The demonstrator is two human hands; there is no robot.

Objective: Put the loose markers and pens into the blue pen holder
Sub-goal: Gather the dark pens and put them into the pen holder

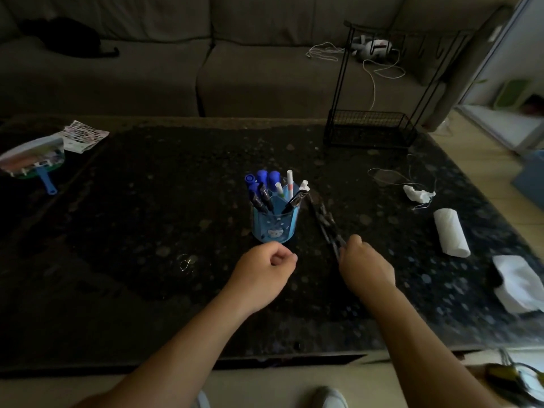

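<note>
The blue pen holder (275,223) stands upright in the middle of the dark table, filled with several blue-capped markers (262,179) and white and black pens (290,184). Just right of it lie dark pens (322,219) in a blurred row running toward me. My right hand (365,265) is closed on the near end of these dark pens. My left hand (265,270) hovers in front of the holder, fingers curled into a loose fist with nothing visible in it.
A black wire rack (369,129) stands at the back right. A white roll (450,232), crumpled tissue (418,194), a thin cord and a white cloth (518,282) lie on the right. A blue-handled fan (32,160) and a printed packet (84,136) sit far left. A sofa lies beyond.
</note>
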